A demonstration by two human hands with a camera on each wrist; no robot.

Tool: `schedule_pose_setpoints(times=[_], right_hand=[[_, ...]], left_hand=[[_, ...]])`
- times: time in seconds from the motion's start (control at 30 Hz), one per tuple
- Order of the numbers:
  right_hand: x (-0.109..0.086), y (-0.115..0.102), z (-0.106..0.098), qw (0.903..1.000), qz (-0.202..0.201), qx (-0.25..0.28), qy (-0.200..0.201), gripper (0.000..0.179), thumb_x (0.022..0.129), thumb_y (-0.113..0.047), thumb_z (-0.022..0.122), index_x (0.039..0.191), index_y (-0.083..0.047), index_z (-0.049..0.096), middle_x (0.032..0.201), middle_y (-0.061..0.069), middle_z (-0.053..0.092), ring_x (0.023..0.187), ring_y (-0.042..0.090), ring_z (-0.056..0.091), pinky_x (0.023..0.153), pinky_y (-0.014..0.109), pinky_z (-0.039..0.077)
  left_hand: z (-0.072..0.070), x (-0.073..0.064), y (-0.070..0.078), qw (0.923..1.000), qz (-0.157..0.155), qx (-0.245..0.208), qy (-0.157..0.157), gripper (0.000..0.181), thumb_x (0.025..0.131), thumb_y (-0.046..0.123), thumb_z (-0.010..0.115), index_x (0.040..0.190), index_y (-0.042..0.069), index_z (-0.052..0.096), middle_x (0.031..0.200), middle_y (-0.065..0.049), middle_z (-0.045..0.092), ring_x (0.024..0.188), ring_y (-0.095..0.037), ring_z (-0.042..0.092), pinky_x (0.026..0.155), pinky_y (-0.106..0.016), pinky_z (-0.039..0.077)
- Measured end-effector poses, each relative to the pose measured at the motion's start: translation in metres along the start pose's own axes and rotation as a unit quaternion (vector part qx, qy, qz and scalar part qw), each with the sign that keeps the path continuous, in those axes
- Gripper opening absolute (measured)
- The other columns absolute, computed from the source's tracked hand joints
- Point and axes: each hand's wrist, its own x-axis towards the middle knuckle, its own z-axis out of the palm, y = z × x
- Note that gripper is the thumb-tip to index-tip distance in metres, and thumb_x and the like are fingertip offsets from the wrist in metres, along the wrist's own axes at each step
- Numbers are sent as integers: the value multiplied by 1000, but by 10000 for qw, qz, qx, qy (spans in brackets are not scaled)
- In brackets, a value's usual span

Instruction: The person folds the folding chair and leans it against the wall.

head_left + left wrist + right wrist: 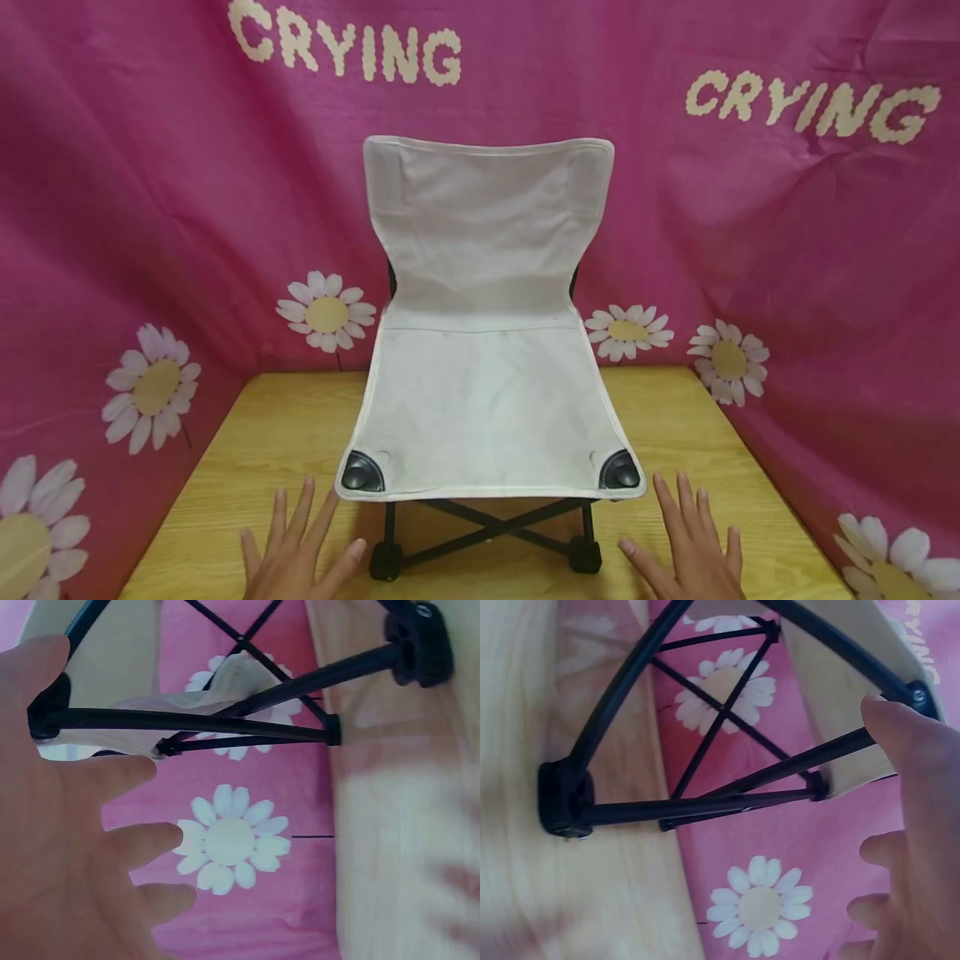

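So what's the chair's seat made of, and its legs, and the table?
The seat looks like matte, pale cloth, maybe canvas: its seam and edging show. The legs are smooth, black, thin rods, probably painted metal, though plastic is possible. The table looks like smooth wood, from its grain lines, but could be printed.

Before you, at the centre of the head view, stands a chair point(491, 408), unfolded and upright, its front toward you. You see off-white fabric, lightly creased, with piped edges: the backrest point(487, 217) rises into the upper middle, narrows at the waist, and meets the seat at a seam. The seat widens toward you, and black patches point(362, 475) cover its front corners. Below, in the lower middle, you see thin black crossed legs point(498, 525) ending in chunky black feet point(386, 561). Your left-wrist view shows the frame across the top, a foot at upper right.
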Motion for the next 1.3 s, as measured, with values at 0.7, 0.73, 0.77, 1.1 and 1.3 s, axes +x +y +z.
schedule_pose_setpoints(times=[0.7, 0.73, 0.77, 1.1, 1.3], right_hand=[[6, -22, -34, 9693, -1664, 486, 1741, 98, 65, -31, 90, 148, -24, 39, 142, 8, 49, 120, 29, 51, 103, 18, 37], [6, -22, -33, 9664, -1734, 496, 1832, 96, 65, -28, 90, 147, -24, 41, 141, 7, 50, 119, 26, 51, 102, 9, 31], [7, -22, -33, 9637, -1803, 517, 1902, 95, 64, -26, 91, 146, -24, 43, 140, 7, 51, 118, 25, 52, 99, 2, 25], [11, -33, -35, 9583, -2004, 598, 1947, 80, 69, -15, 87, 140, -25, 52, 126, 0, 59, 107, 17, 57, 94, 0, 25], [13, -39, -35, 9627, -1864, 618, 1862, 67, 74, -17, 84, 135, -28, 57, 116, -6, 65, 98, 16, 63, 89, -2, 30]], left_hand=[[-27, 9, 28, 9645, 1623, -590, 1997, 86, 73, 34, 85, 145, 12, 44, 142, -15, 48, 124, -35, 50, 93, -58, 45], [-28, 9, 29, 9631, 1653, -585, 2044, 85, 72, 33, 85, 144, 11, 45, 141, -15, 49, 123, -34, 51, 93, -57, 45], [-28, 9, 30, 9621, 1661, -574, 2086, 85, 72, 32, 86, 143, 11, 46, 140, -14, 50, 122, -33, 52, 92, -56, 46], [-33, 8, 34, 9538, 1751, -728, 2330, 76, 71, 19, 87, 139, 22, 53, 131, -9, 59, 115, -29, 59, 89, -52, 50], [-31, 6, 33, 9563, 1546, -958, 2287, 66, 73, 15, 85, 133, 26, 59, 126, -9, 64, 111, -29, 63, 87, -50, 50]])
